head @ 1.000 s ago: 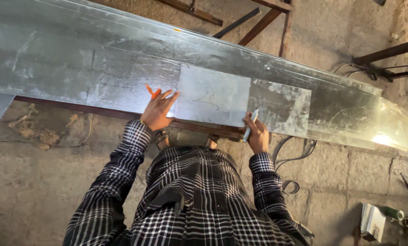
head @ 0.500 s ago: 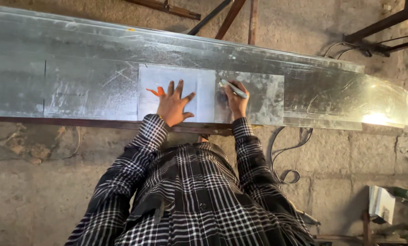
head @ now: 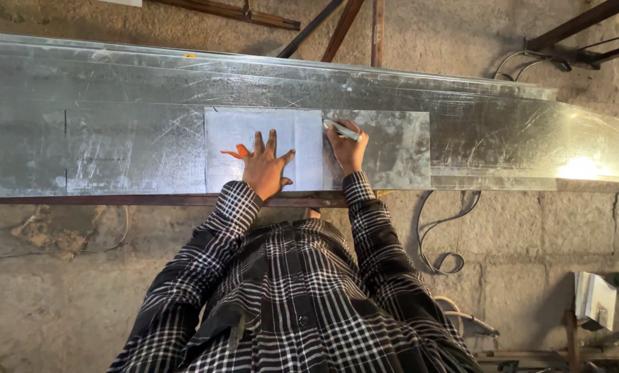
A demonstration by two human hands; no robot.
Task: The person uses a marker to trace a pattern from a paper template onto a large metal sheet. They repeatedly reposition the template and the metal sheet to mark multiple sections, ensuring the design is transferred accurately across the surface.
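Left hand flat, fingers spread; right hand seemingly clenched.

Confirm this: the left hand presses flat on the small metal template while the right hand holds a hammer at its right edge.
Not a hammer. In the head view the right hand holds a marker at the template's right edge. The left hand does press flat on it.

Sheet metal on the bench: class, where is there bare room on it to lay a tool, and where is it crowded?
Bare: the sheet left of the template, and the stretch right of the right hand toward the glare. Crowded: the middle, where the left hand presses the template and the right hand holds a marker at its edge.
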